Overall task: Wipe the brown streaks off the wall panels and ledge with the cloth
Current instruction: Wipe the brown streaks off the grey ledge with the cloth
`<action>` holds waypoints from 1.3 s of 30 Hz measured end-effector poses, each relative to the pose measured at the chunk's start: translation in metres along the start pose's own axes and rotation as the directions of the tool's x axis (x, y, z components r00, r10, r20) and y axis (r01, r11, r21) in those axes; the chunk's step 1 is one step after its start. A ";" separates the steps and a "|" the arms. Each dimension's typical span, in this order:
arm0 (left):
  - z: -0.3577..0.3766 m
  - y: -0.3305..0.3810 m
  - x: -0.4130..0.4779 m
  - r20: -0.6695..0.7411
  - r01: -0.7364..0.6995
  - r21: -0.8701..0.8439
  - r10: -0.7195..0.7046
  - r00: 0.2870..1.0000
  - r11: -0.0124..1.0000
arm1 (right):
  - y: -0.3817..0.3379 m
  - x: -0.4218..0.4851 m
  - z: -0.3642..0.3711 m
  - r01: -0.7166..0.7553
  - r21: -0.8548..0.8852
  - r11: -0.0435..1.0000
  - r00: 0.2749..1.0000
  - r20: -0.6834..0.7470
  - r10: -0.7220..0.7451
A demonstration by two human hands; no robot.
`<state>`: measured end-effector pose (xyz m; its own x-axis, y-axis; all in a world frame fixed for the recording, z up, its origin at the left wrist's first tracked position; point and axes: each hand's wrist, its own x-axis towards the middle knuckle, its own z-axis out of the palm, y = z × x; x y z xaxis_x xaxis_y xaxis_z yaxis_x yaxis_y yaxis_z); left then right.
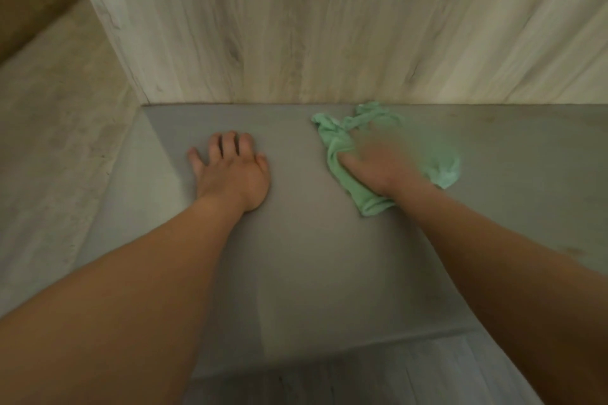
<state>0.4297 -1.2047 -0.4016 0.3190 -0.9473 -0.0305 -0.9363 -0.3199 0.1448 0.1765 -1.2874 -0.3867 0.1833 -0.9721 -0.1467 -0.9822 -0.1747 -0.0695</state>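
Entry: two bare hands on a flat grey ledge (296, 240), one pressing a crumpled mint-green cloth (339, 144).

We record the left hand (232, 171) laid palm-down on the ledge, fingers spread open and holding nothing, forearm extended. The right hand (378, 164), blurred, presses down on the cloth with fingers splayed over it; whether they pinch the fabric we cannot tell. The cloth lies on the ledge just before the pale wood-grain wall panels (329, 26), its far end near their base. Faint brownish marks (574, 251) show on the ledge at right. A second pale panel (59, 141) closes the left side. We read no writing.
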 end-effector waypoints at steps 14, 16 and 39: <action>-0.023 0.034 -0.015 0.043 0.032 0.093 -0.036 0.998 0.995 | 0.066 -0.084 0.014 0.002 0.095 0.995 0.989 -0.150 0.012; -0.019 0.052 -0.023 0.072 -0.037 -0.002 0.037 0.997 0.999 | 0.067 -0.080 0.015 0.041 0.123 0.992 0.990 -0.136 -0.024; 0.020 0.204 -0.059 0.117 -0.179 0.064 0.171 0.978 0.982 | 0.249 -0.163 0.008 -0.473 0.102 0.875 0.864 -0.143 0.483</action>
<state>0.2168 -1.2147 -0.3900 0.1346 -0.9836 -0.1203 -0.9858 -0.1452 0.0845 -0.0975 -1.1716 -0.3880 -0.3220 -0.9465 -0.0195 -0.9421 0.3224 -0.0925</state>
